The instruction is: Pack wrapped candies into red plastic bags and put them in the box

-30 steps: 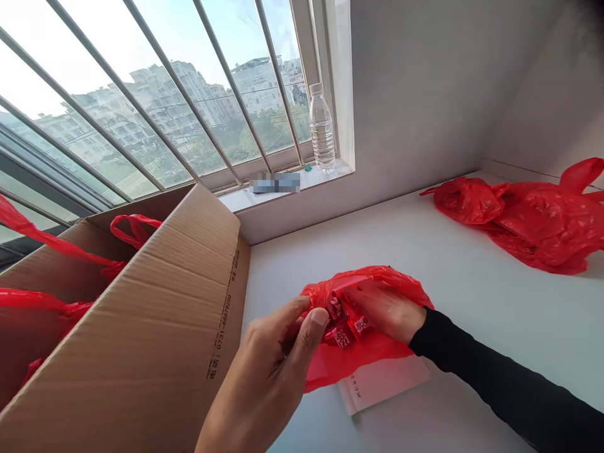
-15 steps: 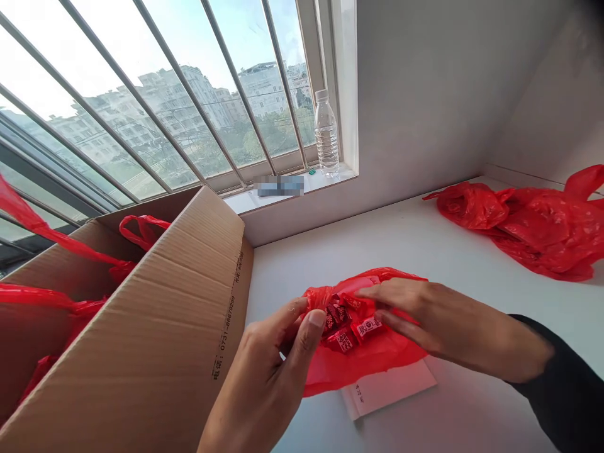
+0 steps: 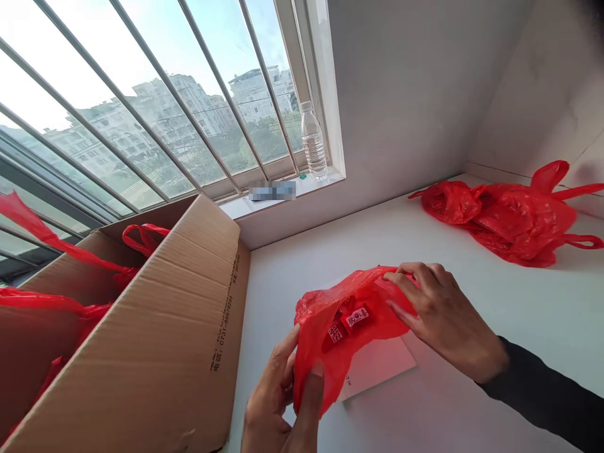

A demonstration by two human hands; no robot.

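A thin red plastic bag (image 3: 330, 371) is held between both hands over the white table, its mouth facing me. Inside it lie several small red packets (image 3: 357, 316) with white printed labels. My left hand (image 3: 287, 396) grips the bag's left side, thumb in front and fingers behind. At the bag's right edge, the fingers and thumb of my right hand (image 3: 436, 308) pinch the plastic. Partly under the bag, a flat pale booklet or box (image 3: 382, 368) rests on the table.
A large open cardboard box (image 3: 155, 327) with red bags (image 3: 94, 311) inside stands at the left. More red bags (image 3: 514, 220) are heaped at the back right. A water bottle (image 3: 314, 145) and a blurred flat object (image 3: 272, 190) sit on the windowsill by the barred window.
My left hand has shifted down and now holds the bag's near side, which has risen around the packets. My right hand has moved from the packets to the bag's right edge.
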